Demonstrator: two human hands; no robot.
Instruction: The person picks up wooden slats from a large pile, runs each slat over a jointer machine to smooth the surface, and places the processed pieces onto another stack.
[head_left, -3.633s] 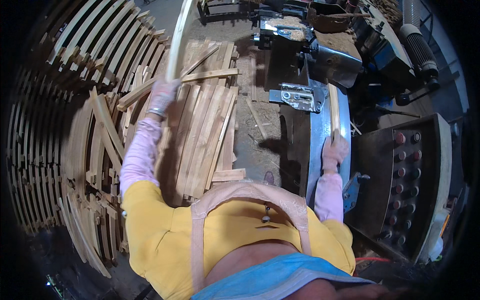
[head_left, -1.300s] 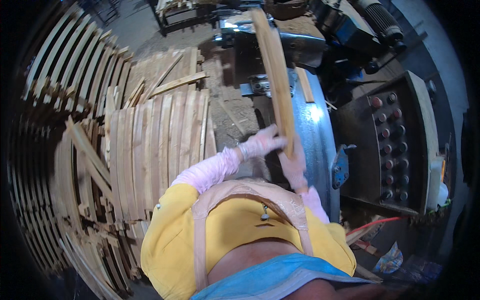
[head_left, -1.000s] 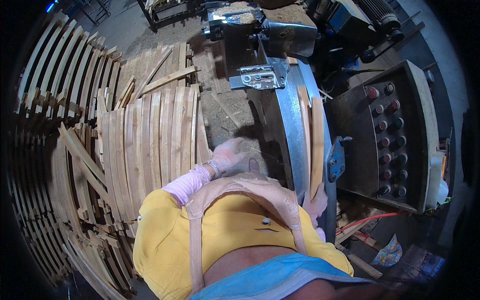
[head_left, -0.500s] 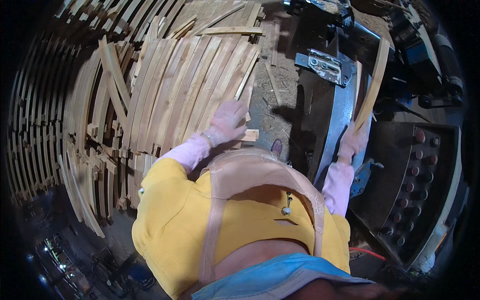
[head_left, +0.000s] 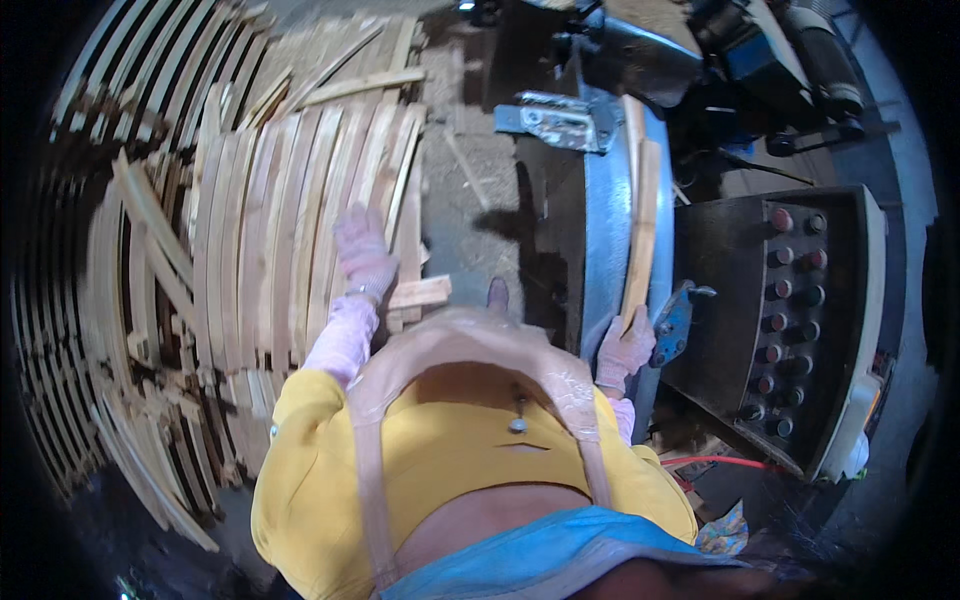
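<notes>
My right hand (head_left: 625, 348), in a pale knitted glove, is closed round the near end of a wooden slat (head_left: 643, 230). That slat lies along a smooth metal machine bed (head_left: 605, 215), beside another wooden strip (head_left: 632, 125) farther up the bed. On the left, my gloved left hand (head_left: 363, 250) rests on a row of stacked wooden slats (head_left: 265, 235), fingers extended and holding nothing. A short wooden block end (head_left: 420, 292) juts out from the stack close to my left wrist.
A metal clamp-like fitting (head_left: 555, 122) sits over the bed's far part. Right of the bed stands a dark control panel (head_left: 790, 320) with several buttons. A blue bracket (head_left: 675, 325) is beside my right hand. More slats (head_left: 150, 70) are piled far left; sawdust covers the floor.
My right hand has come nearer to me and lowered the slat from a raised tilt onto the metal bed. My left hand has shifted on the stack, fingers now pointing forward. The view has turned rightward.
</notes>
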